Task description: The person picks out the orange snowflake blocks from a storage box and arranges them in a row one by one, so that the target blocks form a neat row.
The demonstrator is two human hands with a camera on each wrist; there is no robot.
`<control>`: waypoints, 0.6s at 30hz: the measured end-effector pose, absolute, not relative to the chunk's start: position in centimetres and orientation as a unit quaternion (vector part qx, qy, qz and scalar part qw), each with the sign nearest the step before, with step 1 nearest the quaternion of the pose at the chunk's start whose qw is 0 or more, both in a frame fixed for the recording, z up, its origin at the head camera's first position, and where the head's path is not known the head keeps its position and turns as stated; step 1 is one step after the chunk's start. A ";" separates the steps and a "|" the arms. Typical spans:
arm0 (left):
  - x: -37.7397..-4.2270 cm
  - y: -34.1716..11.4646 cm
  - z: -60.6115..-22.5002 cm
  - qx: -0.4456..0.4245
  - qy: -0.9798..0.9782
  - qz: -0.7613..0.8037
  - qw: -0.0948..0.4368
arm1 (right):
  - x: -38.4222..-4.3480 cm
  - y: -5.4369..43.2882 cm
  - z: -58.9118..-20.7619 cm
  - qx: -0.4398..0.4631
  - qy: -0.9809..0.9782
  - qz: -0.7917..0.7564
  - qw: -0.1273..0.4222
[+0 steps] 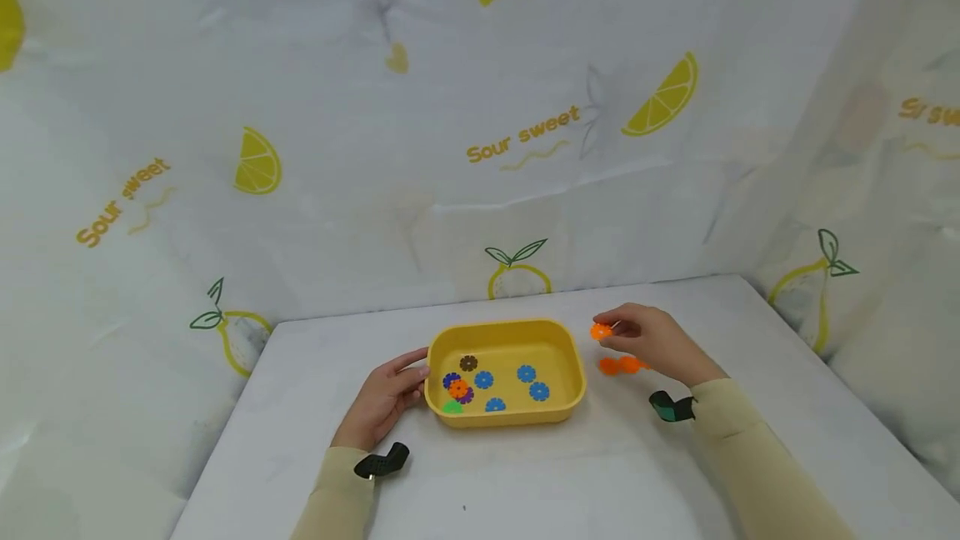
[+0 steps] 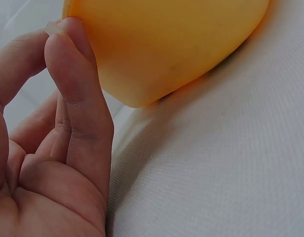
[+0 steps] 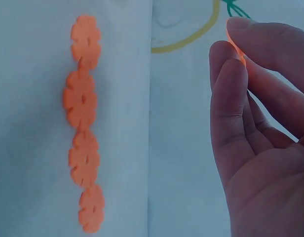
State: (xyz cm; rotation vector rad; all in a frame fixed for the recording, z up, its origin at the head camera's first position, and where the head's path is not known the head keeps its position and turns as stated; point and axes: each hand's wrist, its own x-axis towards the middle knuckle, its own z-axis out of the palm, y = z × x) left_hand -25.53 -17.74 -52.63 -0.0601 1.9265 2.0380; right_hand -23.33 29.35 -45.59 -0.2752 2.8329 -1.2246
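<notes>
A yellow plastic tray (image 1: 507, 421) holds several snowflake building discs, among them a blue disc (image 1: 483, 379), a brown disc (image 1: 468, 363) and an orange disc (image 1: 458, 388). My left hand (image 1: 384, 400) pinches the tray's left rim; in the left wrist view its thumb presses near the edge of the yellow wall (image 2: 157, 54). Beyond the tray's right side, my right hand (image 1: 651, 342) pinches an orange snowflake disc (image 1: 601, 332) above the table. Seen edge-on in the right wrist view, that disc is mostly hidden by the fingers. Below this hand lies a joined row of orange discs (image 3: 83, 98).
The white table (image 1: 465, 490) runs back to a hanging white sheet (image 1: 375, 215) printed with lemons. A dark wrist camera (image 1: 382, 462) sits on the left wrist, another dark camera (image 1: 671, 407) on the right.
</notes>
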 end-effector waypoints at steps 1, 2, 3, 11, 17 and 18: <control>-25.5 -17.8 -52.6 -0.021 0.679 0.715 0.167 | -23.2 30.0 -45.9 -0.082 0.915 -0.395 0.019; -25.5 -17.8 -52.7 -0.024 0.678 0.715 0.167 | -23.0 30.6 -46.2 -0.076 0.915 -0.395 0.016; -25.6 -17.8 -52.7 -0.024 0.679 0.715 0.166 | -22.8 31.3 -46.5 -0.070 0.916 -0.394 0.012; -25.5 -18.0 -52.9 -0.034 0.677 0.716 0.166 | -22.0 35.8 -48.3 -0.036 0.925 -0.379 -0.008; -25.4 -17.9 -52.7 -0.038 0.677 0.716 0.165 | -21.8 37.8 -49.3 -0.014 0.933 -0.360 -0.017; -25.4 -17.8 -52.7 -0.039 0.677 0.715 0.167 | -21.7 38.1 -49.5 -0.010 0.934 -0.358 -0.016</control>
